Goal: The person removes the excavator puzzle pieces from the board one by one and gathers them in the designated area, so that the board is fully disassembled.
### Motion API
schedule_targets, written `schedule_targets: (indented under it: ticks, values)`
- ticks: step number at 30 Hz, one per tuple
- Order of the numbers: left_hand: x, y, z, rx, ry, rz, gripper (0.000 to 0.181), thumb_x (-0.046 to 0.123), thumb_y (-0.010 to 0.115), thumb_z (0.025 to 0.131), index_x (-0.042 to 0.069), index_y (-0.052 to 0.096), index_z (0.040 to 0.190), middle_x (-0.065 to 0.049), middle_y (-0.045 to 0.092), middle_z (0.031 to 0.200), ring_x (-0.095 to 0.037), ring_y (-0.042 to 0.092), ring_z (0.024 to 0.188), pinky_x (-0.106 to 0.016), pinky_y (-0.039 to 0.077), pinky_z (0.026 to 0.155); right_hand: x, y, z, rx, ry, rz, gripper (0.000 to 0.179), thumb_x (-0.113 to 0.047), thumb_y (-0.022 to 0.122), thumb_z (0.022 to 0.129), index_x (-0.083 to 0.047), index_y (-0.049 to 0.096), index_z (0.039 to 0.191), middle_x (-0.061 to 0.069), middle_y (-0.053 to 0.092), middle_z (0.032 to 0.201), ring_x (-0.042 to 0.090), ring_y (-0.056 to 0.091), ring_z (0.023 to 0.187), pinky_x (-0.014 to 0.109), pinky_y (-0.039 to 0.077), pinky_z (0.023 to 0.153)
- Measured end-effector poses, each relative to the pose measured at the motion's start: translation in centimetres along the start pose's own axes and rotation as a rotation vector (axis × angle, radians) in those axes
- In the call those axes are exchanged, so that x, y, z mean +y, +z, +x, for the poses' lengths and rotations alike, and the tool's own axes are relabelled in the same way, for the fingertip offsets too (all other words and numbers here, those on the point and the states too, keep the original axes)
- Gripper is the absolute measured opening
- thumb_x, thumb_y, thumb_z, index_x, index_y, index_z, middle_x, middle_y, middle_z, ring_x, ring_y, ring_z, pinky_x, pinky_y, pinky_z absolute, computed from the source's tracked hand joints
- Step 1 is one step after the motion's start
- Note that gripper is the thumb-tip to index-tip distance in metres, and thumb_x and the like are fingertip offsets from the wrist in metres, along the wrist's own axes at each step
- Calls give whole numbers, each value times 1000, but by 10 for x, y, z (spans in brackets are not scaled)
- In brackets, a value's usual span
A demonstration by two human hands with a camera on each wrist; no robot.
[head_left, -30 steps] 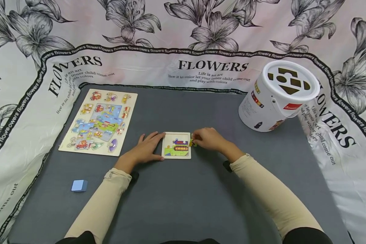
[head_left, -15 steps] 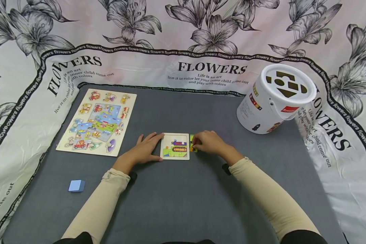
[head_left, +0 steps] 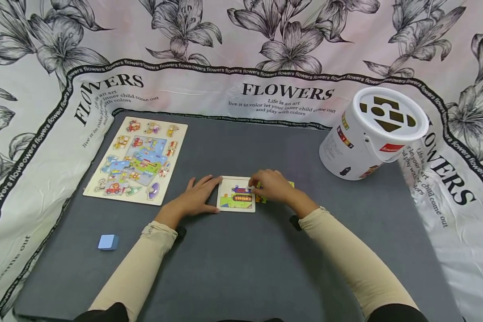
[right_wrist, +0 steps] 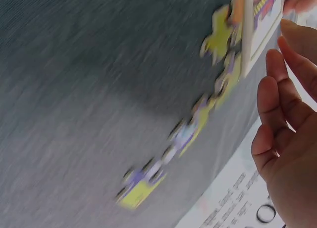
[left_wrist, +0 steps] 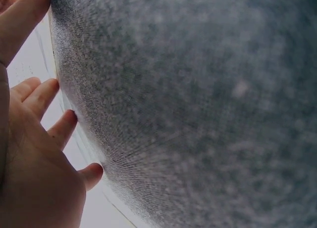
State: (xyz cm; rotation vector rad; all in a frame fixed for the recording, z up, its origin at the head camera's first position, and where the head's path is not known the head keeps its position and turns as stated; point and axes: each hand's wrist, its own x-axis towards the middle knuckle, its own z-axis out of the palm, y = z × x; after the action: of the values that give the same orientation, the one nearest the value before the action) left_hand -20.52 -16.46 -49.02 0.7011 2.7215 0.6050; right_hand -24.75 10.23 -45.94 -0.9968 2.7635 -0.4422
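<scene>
A small square jigsaw tray (head_left: 236,179) lies mid-table, its picture partly laid in purple, red and green. My left hand (head_left: 194,199) steadies its left side, with spread fingers and thumb along the edge. My right hand (head_left: 273,185) reaches over the tray's right edge, thumb and fingertips brought together. A small pale puzzle piece (head_left: 248,189) shows at these fingertips, mostly hidden. Yellow-green loose pieces (head_left: 261,199) lie right beside the tray, partly under the hand. In the right wrist view, several blurred loose pieces (right_wrist: 141,191) trail away from the tray (right_wrist: 247,35).
A larger picture puzzle board (head_left: 171,163) lies at the back left. A blue block (head_left: 108,242) sits at the front left. At the back right stands a white bucket (head_left: 346,154) with shaped holes in its lid. A flower-printed cloth (head_left: 209,96) borders the grey table.
My right hand has moved left from beside the tray to over its right edge, uncovering more loose pieces on the right. The left hand stays at the tray's left edge.
</scene>
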Motion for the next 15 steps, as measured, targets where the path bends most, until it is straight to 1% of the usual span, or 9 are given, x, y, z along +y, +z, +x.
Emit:
schedule_targets:
  ticks: [3,7,9,13,15]
  values:
    - [1,1,1,-5,-4,-1,96,42,76,82,12,22,155,-6,29,158,-29,17,149,-65,4,114,-8,6,10,-27,-23,-12,21,-21,70,90,-14,72,109,2,70,108,22,62,99,45,46,84]
    - [1,3,3,-14,-6,-7,96,43,76,82,13,22,156,-6,29,159,-29,16,149,-65,4,114,-16,12,21,-75,-42,-20,29,-23,70,90,-15,71,118,4,67,120,25,59,112,47,44,93]
    - [0,4,4,-18,-4,-2,95,43,75,83,13,21,156,-5,28,159,-28,16,149,-64,4,114,-20,13,24,-104,-45,-21,32,-24,70,90,-15,70,120,5,65,124,26,57,116,49,42,97]
    - [-1,5,4,-21,-6,8,95,44,74,83,14,21,156,-4,28,159,-27,15,149,-64,4,114,-25,12,28,-139,-48,-43,36,-24,72,88,-14,68,123,6,63,125,27,56,115,48,42,95]
    - [-2,3,3,-21,-13,12,95,44,75,83,15,21,156,-4,28,159,-27,15,149,-64,4,115,-27,12,30,-143,-46,-44,37,-24,73,87,-13,68,123,7,63,124,27,56,113,48,42,94]
